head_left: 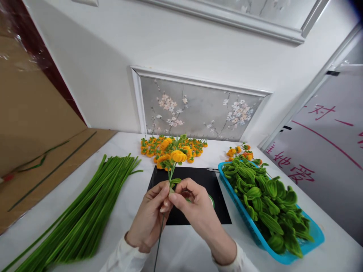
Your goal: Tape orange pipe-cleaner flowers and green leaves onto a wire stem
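Observation:
A pipe-cleaner flower stem (171, 170) with fuzzy orange blossoms and green buds stands upright between my hands. My left hand (154, 211) is closed around the stem below the blossoms, and a thin dark wire runs down beneath it. My right hand (195, 206) pinches the same spot from the other side, at the base of a small green leaf (176, 181). Both hands are above a black mat (222, 211). Partly hidden behind my right hand is a roll of green tape (211, 201).
Green pipe cleaners (93, 211) lie bundled at left. A blue basket (283, 258) heaped with fuzzy green leaves (272, 215) stands at right, pliers (212, 169) near its corner. Many orange flowers (198, 145) lie at the back; a finished-looking spray (239, 151) sits behind the basket.

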The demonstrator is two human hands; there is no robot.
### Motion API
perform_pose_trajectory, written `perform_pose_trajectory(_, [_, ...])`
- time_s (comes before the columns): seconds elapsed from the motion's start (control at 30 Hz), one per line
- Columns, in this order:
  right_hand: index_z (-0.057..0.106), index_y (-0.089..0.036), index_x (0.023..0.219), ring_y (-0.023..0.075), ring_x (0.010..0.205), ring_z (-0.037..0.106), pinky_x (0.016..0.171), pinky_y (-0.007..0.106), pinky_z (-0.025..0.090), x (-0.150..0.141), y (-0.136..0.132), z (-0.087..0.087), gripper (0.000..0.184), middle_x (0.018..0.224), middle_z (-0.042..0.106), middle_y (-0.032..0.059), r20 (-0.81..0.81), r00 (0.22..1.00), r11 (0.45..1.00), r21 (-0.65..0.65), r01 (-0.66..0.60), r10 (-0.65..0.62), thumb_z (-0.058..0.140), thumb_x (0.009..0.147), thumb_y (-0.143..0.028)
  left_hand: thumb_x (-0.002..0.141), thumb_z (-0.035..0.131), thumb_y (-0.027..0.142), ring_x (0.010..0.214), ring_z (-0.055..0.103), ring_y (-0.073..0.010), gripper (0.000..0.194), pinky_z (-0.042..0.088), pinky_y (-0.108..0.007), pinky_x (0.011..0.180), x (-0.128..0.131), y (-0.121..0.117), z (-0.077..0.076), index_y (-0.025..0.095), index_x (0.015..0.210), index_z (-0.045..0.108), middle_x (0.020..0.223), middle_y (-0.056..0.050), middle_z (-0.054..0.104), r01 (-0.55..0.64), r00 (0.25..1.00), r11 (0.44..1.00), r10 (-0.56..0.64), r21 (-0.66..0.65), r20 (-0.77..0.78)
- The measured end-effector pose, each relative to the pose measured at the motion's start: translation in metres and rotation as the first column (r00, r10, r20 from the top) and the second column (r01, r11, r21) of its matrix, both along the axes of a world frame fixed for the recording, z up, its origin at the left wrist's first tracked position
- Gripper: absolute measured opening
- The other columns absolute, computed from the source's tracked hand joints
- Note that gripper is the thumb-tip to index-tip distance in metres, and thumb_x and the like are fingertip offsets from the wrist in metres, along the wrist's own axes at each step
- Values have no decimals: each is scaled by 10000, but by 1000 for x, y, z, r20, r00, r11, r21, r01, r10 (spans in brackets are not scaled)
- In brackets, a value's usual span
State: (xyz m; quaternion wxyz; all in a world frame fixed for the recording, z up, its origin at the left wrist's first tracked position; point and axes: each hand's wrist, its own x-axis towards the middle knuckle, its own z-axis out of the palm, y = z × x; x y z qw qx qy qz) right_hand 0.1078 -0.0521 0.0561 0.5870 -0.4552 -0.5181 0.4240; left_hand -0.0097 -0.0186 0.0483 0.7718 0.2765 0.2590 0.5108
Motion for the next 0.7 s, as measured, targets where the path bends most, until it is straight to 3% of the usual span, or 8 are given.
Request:
perform_pose_trajectory(0.1, [515,-183,696,116,594,498,586,243,403,0,2,4,216,626,523,-29,-168,980,993,-32,-109,102,638,786,-336,664,795,238,389,330,-3,187,305,-80,368,0,-1,1,120,650,650,448,62,472,26,1000,1000,-26,-5,-12])
perform_pose_trajectory(0.17, [501,-184,693,97,540,444,531,223,361,1,2,5,232,581,486,-47,-198,974,992,-37,-124,114,633,792,-347,677,785,244,400,343,-8,185,311,-85,371,0,-1,1,119,652,651,463,57,478,44,999,999,-44,-2,-23])
perform_pose_trajectory(0.27, [500,-185,698,84,499,390,489,212,326,3,1,4,239,557,449,-61,-105,993,998,-33,-56,52,634,796,-356,679,782,236,427,373,-22,177,348,-98,391,1,-2,2,122,642,652,486,50,489,26,999,1000,-26,6,-28])
perform_pose_trajectory(0.53, [531,-184,748,138,581,589,562,247,451,3,2,5,172,640,623,-2,-34,999,998,-43,-37,36,646,782,-308,677,782,202,498,442,-45,140,414,-123,452,2,-3,1,125,680,665,570,27,542,-15,999,1000,15,5,-44])
perform_pose_trajectory(0.7, [590,-167,709,149,566,612,550,252,460,2,1,10,124,623,654,18,20,1000,999,-43,8,-7,629,780,-262,736,735,221,491,397,-41,183,376,-120,439,5,-5,0,113,632,630,561,27,512,9,999,999,-7,33,-52])
